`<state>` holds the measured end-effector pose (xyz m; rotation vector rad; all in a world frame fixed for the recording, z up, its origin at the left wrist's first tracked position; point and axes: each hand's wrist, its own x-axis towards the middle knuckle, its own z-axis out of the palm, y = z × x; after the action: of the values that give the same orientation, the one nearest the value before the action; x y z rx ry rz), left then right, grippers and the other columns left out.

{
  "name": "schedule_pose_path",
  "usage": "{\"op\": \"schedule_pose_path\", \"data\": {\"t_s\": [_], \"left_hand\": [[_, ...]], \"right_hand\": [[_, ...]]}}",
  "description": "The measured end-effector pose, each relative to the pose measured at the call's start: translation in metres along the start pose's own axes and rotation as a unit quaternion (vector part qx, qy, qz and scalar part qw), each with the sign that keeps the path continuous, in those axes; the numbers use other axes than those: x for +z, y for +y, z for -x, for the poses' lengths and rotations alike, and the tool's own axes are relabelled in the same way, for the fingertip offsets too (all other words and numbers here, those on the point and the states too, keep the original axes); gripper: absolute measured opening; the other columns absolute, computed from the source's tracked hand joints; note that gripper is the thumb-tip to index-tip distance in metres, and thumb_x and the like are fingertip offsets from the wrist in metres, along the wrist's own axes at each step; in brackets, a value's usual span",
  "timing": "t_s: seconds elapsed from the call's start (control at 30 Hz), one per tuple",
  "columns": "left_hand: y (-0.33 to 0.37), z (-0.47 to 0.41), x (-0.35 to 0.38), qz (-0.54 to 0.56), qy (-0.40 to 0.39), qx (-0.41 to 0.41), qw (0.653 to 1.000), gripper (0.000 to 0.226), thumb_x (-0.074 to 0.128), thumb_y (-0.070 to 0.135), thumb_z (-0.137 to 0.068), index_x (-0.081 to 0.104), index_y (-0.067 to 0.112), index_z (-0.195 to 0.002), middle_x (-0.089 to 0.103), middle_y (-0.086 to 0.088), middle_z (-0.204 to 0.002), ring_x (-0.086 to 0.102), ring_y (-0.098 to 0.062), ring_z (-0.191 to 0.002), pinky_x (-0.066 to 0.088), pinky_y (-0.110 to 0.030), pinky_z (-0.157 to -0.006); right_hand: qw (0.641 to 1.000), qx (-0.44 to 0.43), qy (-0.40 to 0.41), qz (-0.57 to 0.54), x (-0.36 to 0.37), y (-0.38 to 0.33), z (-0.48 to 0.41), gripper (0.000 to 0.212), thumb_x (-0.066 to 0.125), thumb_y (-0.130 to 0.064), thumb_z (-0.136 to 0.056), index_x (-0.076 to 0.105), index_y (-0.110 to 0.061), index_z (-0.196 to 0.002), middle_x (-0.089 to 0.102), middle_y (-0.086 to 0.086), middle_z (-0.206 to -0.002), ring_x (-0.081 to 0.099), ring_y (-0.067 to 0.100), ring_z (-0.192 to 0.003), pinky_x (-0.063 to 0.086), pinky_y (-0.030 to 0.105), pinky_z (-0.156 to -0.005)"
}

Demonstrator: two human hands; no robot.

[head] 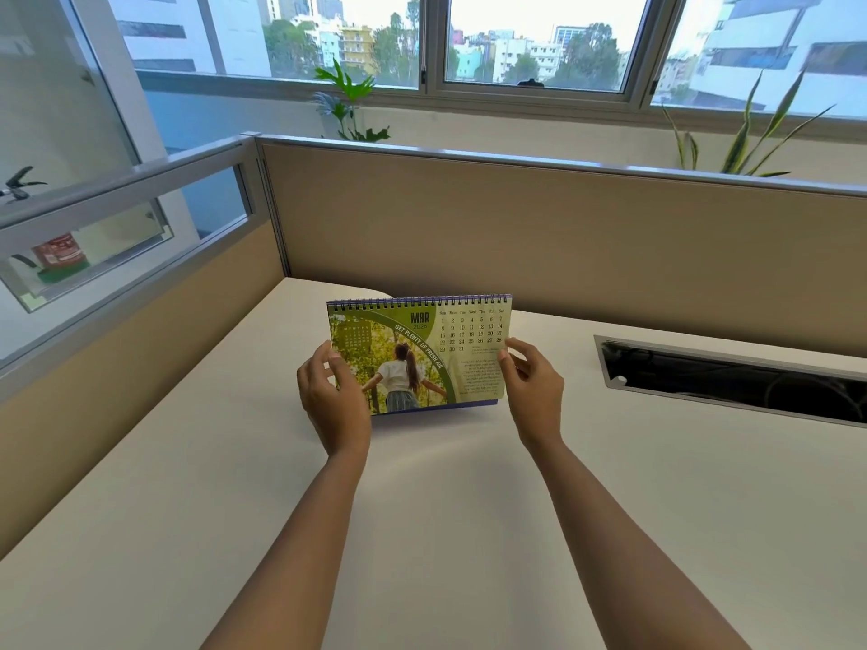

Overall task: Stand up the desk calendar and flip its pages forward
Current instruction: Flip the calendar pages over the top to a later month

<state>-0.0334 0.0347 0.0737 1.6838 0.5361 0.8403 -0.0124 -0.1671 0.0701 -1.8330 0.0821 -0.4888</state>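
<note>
Head view: both hands [334, 391] pinch the upright calendar's [417, 356] edges.

Left hand [330, 396] hides the calendar's [422, 354] lower-left corner.

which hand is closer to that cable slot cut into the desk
Right. The right hand holds the desk calendar's right edge, on the side facing the cable slot. The left hand grips the calendar's left edge, farther from the slot.

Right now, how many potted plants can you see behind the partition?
2: a broad-leafed plant behind the partition at left-centre, and a spiky-leafed plant at far right. Pots hidden; more may sit lower.
</note>
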Motion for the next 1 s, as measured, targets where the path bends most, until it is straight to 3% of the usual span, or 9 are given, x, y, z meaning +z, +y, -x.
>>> {"op": "schedule_pose_path", "data": {"t_s": [0.1, 0.17, 0.27, 0.4, 0.53, 0.8, 1.0], "left_hand": [[0.001, 0.001, -0.001, 0.0, -0.005, 0.003, 1.0, 0.035, 0.036, 0.026, -0.098, 0.056, 0.013, -0.123, 0.055, -0.012, -0.127, 0.055, -0.025, -0.113, 0.046, -0.028, -0.083], [0.0, 0.003, -0.002, 0.002, -0.011, 0.0, 1.0, 0.036, 0.035, 0.028, -0.098, 0.056, 0.014, -0.124, 0.056, -0.012, -0.128, 0.055, -0.024, -0.114, 0.045, -0.027, -0.083], [0.001, 0.003, -0.005, 0.011, -0.012, -0.001, 1.0, 0.038, 0.033, 0.029, -0.099, 0.058, 0.014, -0.123, 0.058, -0.011, -0.128, 0.056, -0.023, -0.114, 0.044, -0.027, -0.085], [0.003, 0.001, -0.009, 0.037, -0.003, -0.033, 0.999, 0.045, 0.027, 0.035, -0.099, 0.063, 0.015, -0.117, 0.062, -0.01, -0.124, 0.058, -0.018, -0.105, 0.042, -0.017, -0.076], [0.006, -0.005, -0.015, 0.04, 0.006, -0.038, 0.998, 0.051, 0.025, 0.039, -0.099, 0.068, 0.013, -0.109, 0.068, -0.012, -0.114, 0.06, -0.016, -0.094, 0.041, -0.021, -0.071], [0.007, -0.006, -0.014, 0.038, 0.015, -0.024, 0.999, 0.049, 0.027, 0.037, -0.099, 0.069, 0.013, -0.108, 0.069, -0.012, -0.113, 0.063, -0.023, -0.1, 0.044, -0.026, -0.074], [0.005, -0.005, -0.015, 0.041, 0.012, -0.021, 0.999, 0.052, 0.025, 0.039, -0.099, 0.069, 0.013, -0.108, 0.069, -0.013, -0.112, 0.064, -0.025, -0.101, 0.046, -0.027, -0.076]], "right_hand": [[1.0, -0.006, 0.009, -0.005, -0.002, 0.0, 0.001, 0.027, 0.056, -0.026, -0.093, 0.061, -0.013, -0.116, 0.066, 0.001, -0.115, 0.063, 0.015, -0.099, 0.05, 0.005, -0.068], [1.0, -0.009, 0.016, -0.008, -0.005, -0.001, 0.002, 0.025, 0.058, -0.025, -0.092, 0.06, -0.016, -0.114, 0.065, -0.004, -0.11, 0.063, 0.011, -0.093, 0.048, 0.001, -0.062], [0.999, -0.001, 0.037, -0.01, -0.009, -0.003, 0.002, 0.022, 0.058, -0.026, -0.091, 0.059, -0.018, -0.111, 0.063, -0.007, -0.099, 0.062, 0.006, -0.084, 0.05, 0.008, -0.059], [0.998, 0.03, 0.036, -0.029, -0.017, -0.008, -0.003, 0.016, 0.055, -0.032, -0.092, 0.061, -0.018, -0.097, 0.069, 0.0, -0.089, 0.067, 0.015, -0.079, 0.056, 0.024, -0.068], [0.999, 0.024, -0.008, -0.024, -0.025, -0.013, -0.007, 0.014, 0.062, -0.029, -0.088, 0.062, -0.018, -0.097, 0.069, 0.001, -0.09, 0.065, 0.015, -0.083, 0.055, 0.024, -0.067], [0.999, 0.023, -0.003, -0.029, -0.024, -0.015, -0.006, 0.025, 0.07, -0.013, -0.082, 0.063, -0.013, -0.106, 0.069, 0.005, -0.079, 0.065, 0.012, -0.076, 0.051, 0.011, -0.065], [0.999, -0.003, -0.01, 0.044, -0.025, -0.021, -0.004, 0.01, 0.064, -0.021, -0.087, 0.061, -0.011, -0.09, 0.066, 0.004, -0.095, 0.059, 0.01, -0.078, 0.051, 0.015, -0.064]]}}
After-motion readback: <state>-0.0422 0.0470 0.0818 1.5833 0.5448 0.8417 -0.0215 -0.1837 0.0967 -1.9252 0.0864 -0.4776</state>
